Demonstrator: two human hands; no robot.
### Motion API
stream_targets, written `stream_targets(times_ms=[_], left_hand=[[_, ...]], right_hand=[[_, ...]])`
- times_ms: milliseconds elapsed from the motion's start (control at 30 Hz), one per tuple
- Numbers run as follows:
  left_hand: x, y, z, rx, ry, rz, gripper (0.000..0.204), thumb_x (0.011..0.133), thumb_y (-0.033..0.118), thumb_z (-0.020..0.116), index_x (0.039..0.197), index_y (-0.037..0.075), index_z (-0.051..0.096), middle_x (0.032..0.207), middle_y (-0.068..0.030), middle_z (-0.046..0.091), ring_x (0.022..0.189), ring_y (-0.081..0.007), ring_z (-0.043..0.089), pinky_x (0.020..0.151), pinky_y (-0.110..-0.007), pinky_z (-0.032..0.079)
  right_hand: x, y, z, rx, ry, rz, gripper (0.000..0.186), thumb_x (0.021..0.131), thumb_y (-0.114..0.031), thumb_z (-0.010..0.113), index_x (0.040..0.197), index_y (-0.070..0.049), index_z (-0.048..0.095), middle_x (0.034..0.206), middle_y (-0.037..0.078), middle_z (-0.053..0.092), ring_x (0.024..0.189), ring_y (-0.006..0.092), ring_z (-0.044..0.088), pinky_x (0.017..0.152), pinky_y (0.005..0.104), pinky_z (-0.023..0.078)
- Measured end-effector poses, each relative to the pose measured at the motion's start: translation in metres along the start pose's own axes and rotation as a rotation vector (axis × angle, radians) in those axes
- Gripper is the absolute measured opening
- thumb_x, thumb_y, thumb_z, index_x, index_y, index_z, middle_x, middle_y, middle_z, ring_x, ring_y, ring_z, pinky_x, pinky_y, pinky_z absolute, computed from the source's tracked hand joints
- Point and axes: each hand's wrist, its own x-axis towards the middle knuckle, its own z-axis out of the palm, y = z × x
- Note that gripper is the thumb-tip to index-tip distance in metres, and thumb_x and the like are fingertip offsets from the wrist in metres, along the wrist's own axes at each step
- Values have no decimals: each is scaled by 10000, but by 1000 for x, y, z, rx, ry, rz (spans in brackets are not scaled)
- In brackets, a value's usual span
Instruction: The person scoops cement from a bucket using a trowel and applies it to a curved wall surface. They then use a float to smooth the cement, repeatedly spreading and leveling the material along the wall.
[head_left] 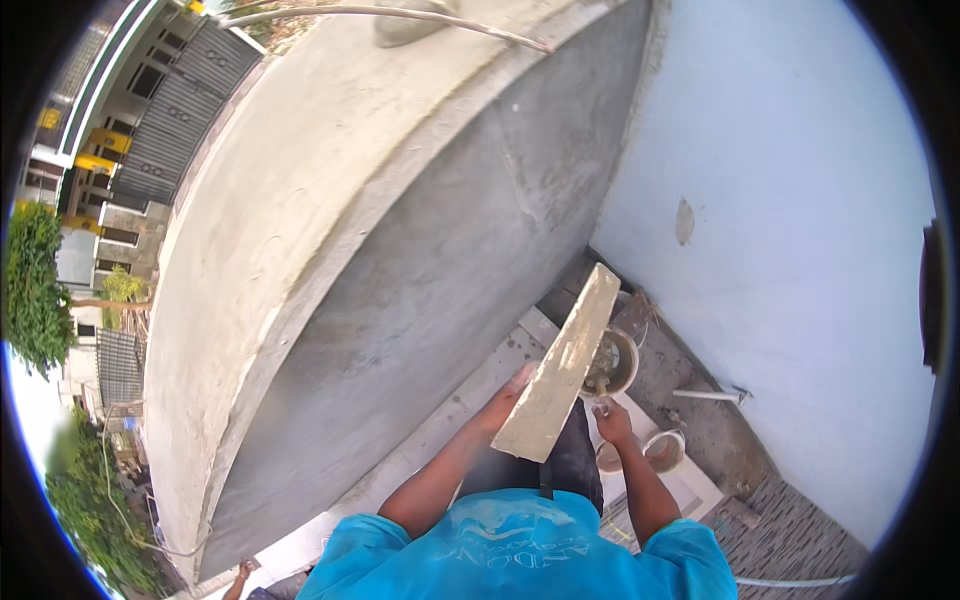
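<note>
- Pale, cement-coloured residue coated the long board (pixel 562 365), which sat tilted in front of the person's body, its wide end toward the turquoise shirt (pixel 520 545) and its narrower end toward the corner of the walls.
- The left hand (pixel 508 398) was at the board's left edge, apparently bearing it; its fingers seemed closed against that edge, though their tips went out of sight behind the board.
- The right hand (pixel 613 422) was beside the board's right edge, just below the round bucket (pixel 634 364), which held greyish matter. Its fingers looked curled in, but whether they gripped a tool handle or the bucket's rim could not be made out.
- The board looked stiff and flat, probably manageable in one hand, yet likely to tip because of its length. Wet residue, if any, would have made the face slippery, and thin edges might have chipped.
- The surest hold seemed to be near mid-length, with the palm supporting the underside and the thumb over the edge.
- A smooth grey wall (pixel 470 220) rose on the left, a pale blue wall (pixel 780 230) on the right; a smaller bucket (pixel 681 447) stood near the right forearm.
</note>
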Motion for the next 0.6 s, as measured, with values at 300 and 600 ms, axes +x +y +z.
stream_targets(times_ms=[300,600], left_hand=[[31,8,32,43,-371,458,526,1070,405,480,1479,75,456,1315,-81,634,1142,-162,603,991,-339,480],[-9,20,-8,23,-280,569,483,1059,414,474,1409,82,498,1270,-114,663,1057,-204,652,906,-381,516]], right_hand=[[13,-106,-115,1070,-302,-285,521,978,-305,639,1416,-54,509,1363,113,597,1223,275,593,981,454,510],[30,-249,-111,1200,-819,-473,547,920,-253,708,1388,-31,530,1367,110,604,1234,268,582,1005,458,482]])
